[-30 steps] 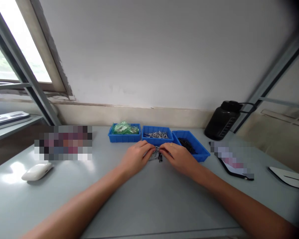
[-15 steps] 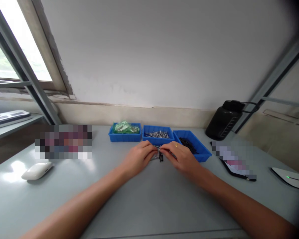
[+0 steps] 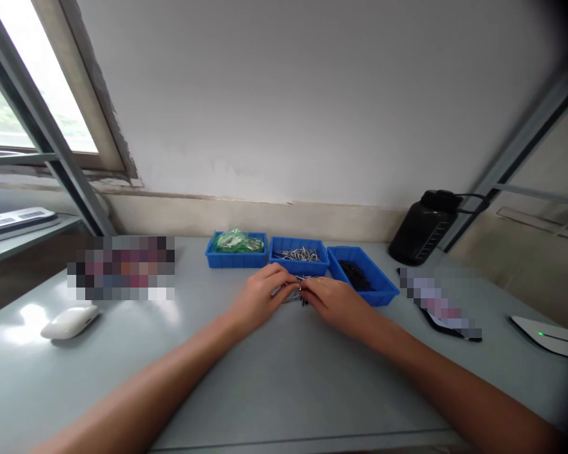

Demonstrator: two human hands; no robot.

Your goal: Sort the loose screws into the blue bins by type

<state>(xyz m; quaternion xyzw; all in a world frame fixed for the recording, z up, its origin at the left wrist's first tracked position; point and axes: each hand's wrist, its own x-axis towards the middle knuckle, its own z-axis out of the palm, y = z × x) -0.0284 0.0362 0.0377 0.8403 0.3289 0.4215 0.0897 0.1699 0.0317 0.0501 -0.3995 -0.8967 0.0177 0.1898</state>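
Note:
Over the middle of the table, my left hand [image 3: 264, 293] and my right hand [image 3: 335, 304] meet with thumbs and fingertips pinched together. What they pinch is small and mostly covered by the fingers, so I cannot make it out. Just under and behind the fingertips lie several thin silver screw-like pieces [image 3: 307, 277] and dark ones [image 3: 305, 302], partly hidden. Behind the hands stands a blue bin [image 3: 297, 264] of silver screw-like pieces [image 3: 298, 254]. To its right, an angled blue bin [image 3: 383, 296] holds black pieces [image 3: 355, 275].
A third blue bin [image 3: 236, 260] at left holds a green plastic bag [image 3: 236, 241]. A white case [image 3: 70, 322] lies on the left of the table [image 3: 284, 391]. To the right are a black bottle [image 3: 423, 230], a blurred-out phone-like object [image 3: 440, 325] and a white device [image 3: 546, 337].
The right hand has turned and lowered slightly, with its fingers closer to the left fingertips. More silver pieces show behind the fingers; the dark ones are more covered. The view shifts slightly.

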